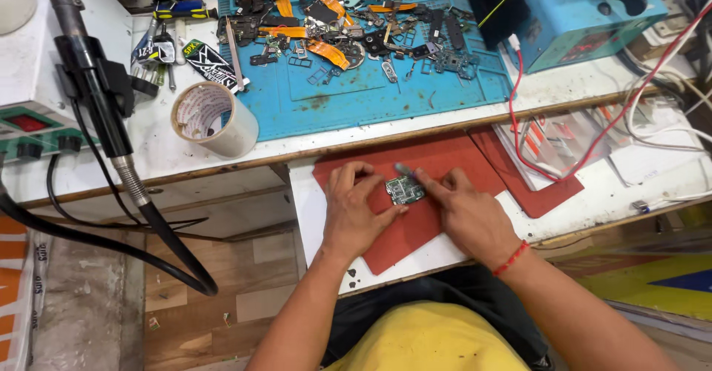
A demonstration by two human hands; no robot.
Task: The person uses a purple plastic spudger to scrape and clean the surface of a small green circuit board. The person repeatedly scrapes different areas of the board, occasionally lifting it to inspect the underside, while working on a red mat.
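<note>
Head view: hands on circuit board (green)

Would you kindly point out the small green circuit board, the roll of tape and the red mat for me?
small green circuit board (405,190), head view, middle of its face.
roll of tape (222,135), head view, outer side of the roll.
red mat (452,157), head view, bare part above the hands.

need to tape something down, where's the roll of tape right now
In the head view the roll of tape lies on its side on the upper white shelf, left of centre, just off the blue mat's lower left corner and right of the black hot-air handle.
</note>
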